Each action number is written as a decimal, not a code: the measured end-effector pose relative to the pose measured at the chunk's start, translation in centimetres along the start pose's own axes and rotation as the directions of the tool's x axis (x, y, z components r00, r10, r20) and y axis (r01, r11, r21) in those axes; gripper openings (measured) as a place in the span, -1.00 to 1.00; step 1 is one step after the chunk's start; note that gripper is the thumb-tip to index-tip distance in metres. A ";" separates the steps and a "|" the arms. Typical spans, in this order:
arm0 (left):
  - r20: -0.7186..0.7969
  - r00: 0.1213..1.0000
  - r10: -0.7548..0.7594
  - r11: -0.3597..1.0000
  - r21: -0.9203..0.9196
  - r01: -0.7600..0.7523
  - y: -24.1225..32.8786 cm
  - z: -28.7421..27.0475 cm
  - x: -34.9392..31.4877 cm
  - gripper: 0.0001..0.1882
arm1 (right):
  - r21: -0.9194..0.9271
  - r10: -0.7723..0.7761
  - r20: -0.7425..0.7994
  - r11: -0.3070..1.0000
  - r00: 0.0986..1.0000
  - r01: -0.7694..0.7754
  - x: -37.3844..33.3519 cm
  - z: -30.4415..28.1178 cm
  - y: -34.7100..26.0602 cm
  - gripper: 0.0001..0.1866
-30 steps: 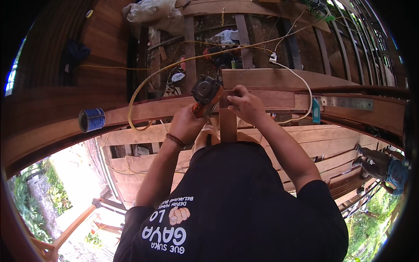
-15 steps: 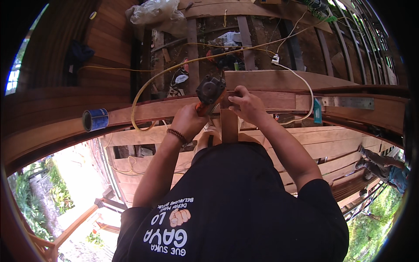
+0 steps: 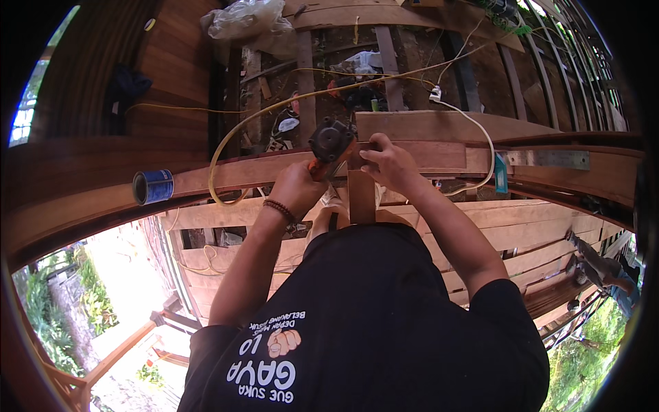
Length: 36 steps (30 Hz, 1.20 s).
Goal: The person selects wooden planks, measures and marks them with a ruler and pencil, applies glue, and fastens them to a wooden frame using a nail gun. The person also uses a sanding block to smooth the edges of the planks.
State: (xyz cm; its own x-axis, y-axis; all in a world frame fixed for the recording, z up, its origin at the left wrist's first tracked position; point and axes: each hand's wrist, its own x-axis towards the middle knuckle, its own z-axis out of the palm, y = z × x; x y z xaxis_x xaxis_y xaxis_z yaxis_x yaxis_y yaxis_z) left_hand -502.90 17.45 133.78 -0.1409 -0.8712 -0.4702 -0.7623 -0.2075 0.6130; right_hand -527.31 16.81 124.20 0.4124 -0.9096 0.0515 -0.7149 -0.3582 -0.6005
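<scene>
My left hand [image 3: 296, 189], with a beaded bracelet at the wrist, is closed around the orange handle of a nail gun [image 3: 331, 141]. The tool's dark, round-cornered head points up at me, over a long wooden beam [image 3: 261, 168]. Just right of the tool, my right hand [image 3: 390, 163] has its fingers curled and pressed together at a wood joint on the beam; what they pinch is hidden. Below that joint a short timber [image 3: 362, 196] runs toward my body. A wider board [image 3: 453, 123] lies along the beam's far side.
A blue can [image 3: 154, 187] stands on the beam at left. To the right lie a metal ruler [image 3: 549, 159] and a teal-handled tool [image 3: 500, 173]. A yellow hose [image 3: 274, 106] and white cable [image 3: 473, 123] loop across. Open joists [image 3: 391, 82] lie beyond; another person [image 3: 604, 271] is at far right.
Both my hands and the nail gun keep nearly the same place. The view has shifted very slightly, and the person at far right has shifted posture.
</scene>
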 end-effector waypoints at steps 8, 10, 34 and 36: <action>0.017 0.999 -0.038 0.999 0.003 0.038 -0.4 0.3 0.3 -0.75 | -0.003 0.005 0.010 1.000 1.000 -0.005 0.0 -0.1 -0.1 -0.67; 0.026 0.999 -0.037 0.999 0.015 0.037 0.0 0.0 0.1 -0.75 | -0.005 0.006 0.011 1.000 1.000 -0.006 0.0 -0.1 -0.2 -0.67; -0.068 0.996 0.053 0.979 -0.194 -0.066 -0.9 0.8 -0.1 -0.66 | -0.007 0.021 -0.014 1.000 1.000 -0.021 -0.2 0.1 0.1 -0.68; -0.102 0.994 0.042 0.980 -0.191 -0.061 -1.9 0.8 -0.2 -0.66 | -0.002 0.027 -0.008 1.000 1.000 -0.027 -0.2 0.2 0.0 -0.68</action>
State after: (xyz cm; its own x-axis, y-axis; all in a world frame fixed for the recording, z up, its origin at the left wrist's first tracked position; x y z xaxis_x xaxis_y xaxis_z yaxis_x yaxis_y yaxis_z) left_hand -501.93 18.39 132.20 -0.1077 -0.9198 -0.3774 -0.6176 -0.2356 0.7504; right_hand -527.28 16.98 124.06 0.3883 -0.9206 0.0410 -0.7274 -0.3335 -0.5997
